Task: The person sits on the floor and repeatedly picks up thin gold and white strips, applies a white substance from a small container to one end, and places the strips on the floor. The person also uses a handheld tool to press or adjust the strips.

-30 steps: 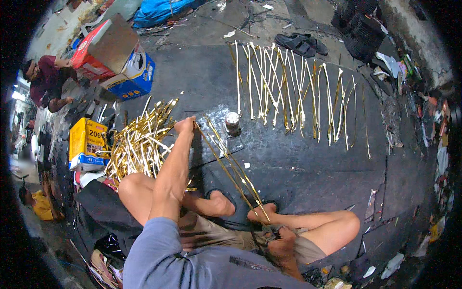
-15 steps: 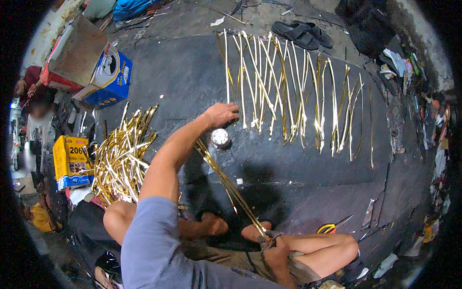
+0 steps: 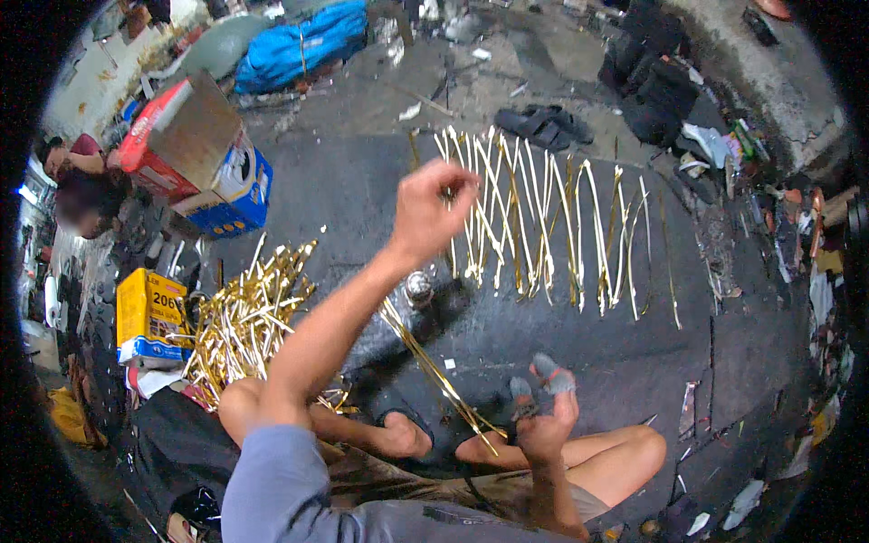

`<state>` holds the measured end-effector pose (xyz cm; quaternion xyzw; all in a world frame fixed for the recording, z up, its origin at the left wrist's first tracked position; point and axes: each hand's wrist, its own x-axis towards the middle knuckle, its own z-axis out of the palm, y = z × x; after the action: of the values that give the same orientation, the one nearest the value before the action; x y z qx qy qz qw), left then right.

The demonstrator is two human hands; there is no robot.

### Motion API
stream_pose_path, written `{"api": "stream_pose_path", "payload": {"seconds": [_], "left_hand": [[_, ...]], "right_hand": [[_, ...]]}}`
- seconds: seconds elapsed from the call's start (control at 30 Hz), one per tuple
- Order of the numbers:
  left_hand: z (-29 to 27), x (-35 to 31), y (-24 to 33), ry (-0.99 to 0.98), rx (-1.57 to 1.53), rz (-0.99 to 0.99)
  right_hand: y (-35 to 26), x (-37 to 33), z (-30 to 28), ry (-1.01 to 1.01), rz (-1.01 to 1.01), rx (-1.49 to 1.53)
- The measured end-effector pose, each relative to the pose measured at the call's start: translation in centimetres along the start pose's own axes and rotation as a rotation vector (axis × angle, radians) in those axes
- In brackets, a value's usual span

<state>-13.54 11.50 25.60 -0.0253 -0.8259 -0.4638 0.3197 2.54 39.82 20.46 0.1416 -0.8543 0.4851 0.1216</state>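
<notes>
My left hand point(image 3: 430, 208) is raised over the left end of a row of thin gold-and-white strips point(image 3: 548, 226). Its fingers curl together, and what they hold, if anything, is hidden. Above my right knee, my right hand point(image 3: 546, 425) has its thumb and a finger spread apart, both tips wrapped in grey covers, with nothing between them. A few long gold strips point(image 3: 425, 362) lie slantwise, their near ends by my foot, apart from my right hand. Close under my left forearm stands a small round container with a whitish top point(image 3: 418, 286).
A tangled heap of gold strips point(image 3: 249, 326) lies at left beside a yellow tin point(image 3: 149, 317). Behind it stands an open red-and-blue carton point(image 3: 240, 195). Black sandals point(image 3: 534, 127) and a blue bundle point(image 3: 303, 50) are at the far side. Another person sits at far left.
My right hand has let go of the gold strips and lifted with its fingers spread. My left hand has risen over the row's left end. The view has tipped up.
</notes>
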Motion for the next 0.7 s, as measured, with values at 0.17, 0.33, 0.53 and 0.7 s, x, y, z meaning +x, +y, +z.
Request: {"api": "stream_pose_path", "payload": {"seconds": [0.17,0.33,0.53,0.7], "left_hand": [[-2.5,-10.2,14.6,-0.122,-0.400,-0.361],[-2.4,-17.6,17.1,0.120,-0.640,-0.591],[-3.2,-21.3,18.0,0.172,-0.673,-0.627],[-3.6,-22.5,18.1,0.100,-0.871,-0.700]], "right_hand": [[-7.5,4.8,-1.7,0.018,-0.226,0.195],[-8.4,1.1,-2.9,-0.096,-0.168,0.264],[-9.1,-2.3,-3.6,-0.090,-0.237,0.205],[-9.9,-2.7,-4.1,-0.029,-0.216,0.231]]}}
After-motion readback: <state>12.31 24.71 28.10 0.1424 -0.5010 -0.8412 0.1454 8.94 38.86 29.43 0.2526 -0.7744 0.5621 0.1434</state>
